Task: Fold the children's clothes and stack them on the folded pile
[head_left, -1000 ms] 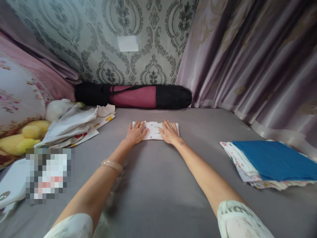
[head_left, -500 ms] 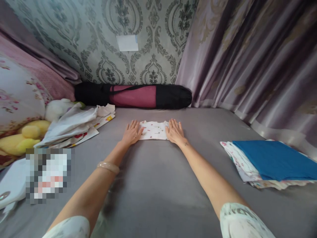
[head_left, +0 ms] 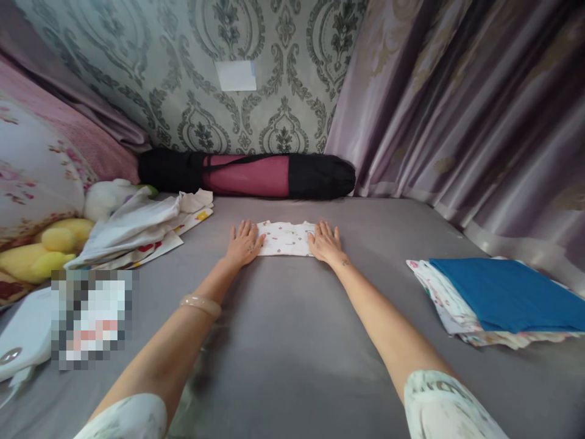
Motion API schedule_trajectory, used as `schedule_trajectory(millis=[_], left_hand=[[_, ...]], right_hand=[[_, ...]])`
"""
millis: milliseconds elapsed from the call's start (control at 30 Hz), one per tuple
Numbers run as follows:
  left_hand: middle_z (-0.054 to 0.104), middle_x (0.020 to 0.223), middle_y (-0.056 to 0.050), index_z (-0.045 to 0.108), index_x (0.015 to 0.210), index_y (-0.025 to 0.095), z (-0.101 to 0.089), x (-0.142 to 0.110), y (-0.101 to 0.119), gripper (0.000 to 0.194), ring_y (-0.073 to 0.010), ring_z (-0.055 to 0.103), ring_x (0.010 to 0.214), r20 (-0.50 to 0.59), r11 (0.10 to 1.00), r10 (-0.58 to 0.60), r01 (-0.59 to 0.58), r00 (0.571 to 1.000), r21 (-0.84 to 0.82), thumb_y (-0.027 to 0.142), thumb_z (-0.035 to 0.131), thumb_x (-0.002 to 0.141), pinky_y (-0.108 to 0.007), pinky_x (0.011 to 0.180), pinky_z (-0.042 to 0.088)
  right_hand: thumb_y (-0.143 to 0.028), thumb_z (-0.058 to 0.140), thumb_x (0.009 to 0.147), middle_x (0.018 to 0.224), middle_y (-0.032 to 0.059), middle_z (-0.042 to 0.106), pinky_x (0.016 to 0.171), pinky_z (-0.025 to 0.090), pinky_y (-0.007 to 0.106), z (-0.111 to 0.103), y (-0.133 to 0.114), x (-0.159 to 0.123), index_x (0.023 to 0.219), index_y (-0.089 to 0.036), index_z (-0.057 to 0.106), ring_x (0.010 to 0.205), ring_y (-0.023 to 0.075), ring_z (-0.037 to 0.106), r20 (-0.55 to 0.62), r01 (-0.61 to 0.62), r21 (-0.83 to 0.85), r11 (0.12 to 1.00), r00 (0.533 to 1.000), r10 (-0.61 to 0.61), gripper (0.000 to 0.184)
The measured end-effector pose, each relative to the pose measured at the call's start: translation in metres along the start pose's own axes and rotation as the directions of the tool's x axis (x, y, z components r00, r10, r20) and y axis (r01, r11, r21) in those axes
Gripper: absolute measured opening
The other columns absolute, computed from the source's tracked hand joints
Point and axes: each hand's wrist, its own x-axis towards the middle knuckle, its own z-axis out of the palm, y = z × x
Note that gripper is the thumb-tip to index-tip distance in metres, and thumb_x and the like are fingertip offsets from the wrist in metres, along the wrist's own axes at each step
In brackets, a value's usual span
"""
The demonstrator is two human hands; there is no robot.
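A small white folded cloth with tiny coloured prints lies flat on the grey bed sheet, far in front of me. My left hand rests flat on its left end, fingers stretched out. My right hand lies flat on its right end, fingers also spread. Both arms reach straight forward, and a pale bangle sits on my left forearm.
A stack of folded cloths topped by a blue one lies at the right. Loose white and printed clothes are heaped at the left, by yellow and white plush toys. A black and maroon rolled bag lies along the wall; curtains hang at right.
Both hands slid outward from the middle of the cloth to its two ends. The cloth now looks narrower than a second ago.
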Motion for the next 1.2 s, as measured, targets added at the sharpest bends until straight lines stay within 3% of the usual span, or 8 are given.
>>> schedule_trajectory(millis=[100,167,367,633,800,933,1200], left_hand=[[0.027,0.156,-0.015,0.035,0.147,0.011,0.001,-0.004,0.011,0.063,-0.0284,0.016,0.147,-0.104,0.997,0.067,-0.062,0.992,0.052,0.047,0.019,0.097,-0.051,0.118,0.007],[0.03,0.155,-0.014,0.036,0.147,0.014,0.004,-0.005,0.016,0.061,-0.0282,0.018,0.146,-0.1,0.995,0.088,-0.083,0.991,0.053,0.046,0.019,0.097,-0.051,0.117,0.008],[0.031,0.155,-0.014,0.039,0.144,0.014,0.012,-0.004,0.012,0.06,-0.0298,0.02,0.145,-0.019,0.998,0.046,-0.046,0.999,-0.051,0.047,0.019,0.098,-0.05,0.115,0.02],[0.039,0.151,-0.013,0.045,0.14,0.016,0.014,-0.006,0.01,0.056,-0.0274,0.025,0.144,-0.132,0.991,0.028,-0.044,0.991,-0.125,0.046,0.024,0.097,-0.049,0.116,0.019],[0.044,0.148,-0.011,0.048,0.137,0.018,0.017,-0.006,0.011,0.053,-0.0251,0.029,0.142,-0.22,0.994,-0.034,0.01,0.975,-0.106,0.043,0.025,0.097,-0.048,0.117,0.018],[0.045,0.147,-0.012,0.047,0.137,0.015,0.015,-0.008,0.012,0.051,-0.0244,0.031,0.142,-0.211,0.991,-0.055,0.028,0.976,-0.128,0.038,0.026,0.097,-0.048,0.116,0.019],[0.043,0.148,-0.011,0.043,0.139,0.016,0.014,-0.005,0.007,0.049,-0.0221,0.031,0.141,-0.168,0.976,-0.082,0.045,0.982,-0.215,0.027,0.025,0.095,-0.049,0.116,0.019]], right_hand=[[-0.039,0.018,0.099,0.158,0.0138,0.02,0.116,0.005,0.05,-0.002,-0.013,-0.002,0.15,-0.012,0.03,0.146,0.0262,0.013,-0.058,0.095,0.028,0.995,0.994,-0.093,0.059],[-0.04,0.016,0.1,0.159,0.0115,0.021,0.116,0.008,0.052,0.001,-0.021,-0.004,0.15,-0.016,0.03,0.146,0.0261,0.014,-0.049,0.131,0.062,0.989,0.991,-0.128,0.057],[-0.041,0.019,0.1,0.158,0.0095,0.025,0.113,0.009,0.06,0.012,-0.027,-0.005,0.15,-0.02,0.031,0.145,0.0276,0.017,-0.039,0.106,0.065,0.992,0.994,-0.104,0.055],[-0.04,0.019,0.1,0.157,0.0118,0.025,0.113,0.01,0.061,0.005,-0.028,-0.002,0.149,-0.019,0.033,0.145,0.0288,0.018,0.012,0.095,0.071,0.993,0.995,-0.096,0.055],[-0.037,0.02,0.099,0.157,0.0128,0.025,0.116,0.004,0.055,0.0,-0.055,0.006,0.149,-0.012,0.032,0.146,0.0255,0.016,-0.071,0.189,0.06,0.98,0.98,-0.185,0.056],[-0.037,0.021,0.099,0.156,0.0135,0.028,0.117,0.006,0.048,0.008,-0.078,0.011,0.148,-0.007,0.032,0.145,0.0241,0.018,-0.086,0.25,0.085,0.965,0.966,-0.243,0.058],[-0.036,0.024,0.099,0.153,0.0146,0.034,0.116,0.014,0.043,0.026,-0.081,0.01,0.145,-0.006,0.037,0.142,0.0256,0.025,-0.104,0.245,0.084,0.966,0.966,-0.236,0.057]])
